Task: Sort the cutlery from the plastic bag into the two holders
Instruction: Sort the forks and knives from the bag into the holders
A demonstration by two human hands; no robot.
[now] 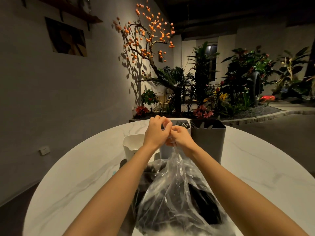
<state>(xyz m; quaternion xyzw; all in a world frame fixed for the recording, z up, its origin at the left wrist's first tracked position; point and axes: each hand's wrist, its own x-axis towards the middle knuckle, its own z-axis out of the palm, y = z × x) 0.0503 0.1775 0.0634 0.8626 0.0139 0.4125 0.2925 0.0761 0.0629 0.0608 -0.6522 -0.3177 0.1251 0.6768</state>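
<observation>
At frame centre, the left hand (156, 132) and right hand (181, 139), fingers curled, pinch the gathered neck of the clear crinkled plastic bag (173, 193), which sags to the lower centre on the white marble table (255, 167).

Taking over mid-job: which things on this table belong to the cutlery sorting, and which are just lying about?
Part of the job:
plastic bag, its gathered neck gripped by left hand and right hand
light holder, forks inside
dark holder, cutlery inside

Lying about:
white container
plants behind the table
</observation>
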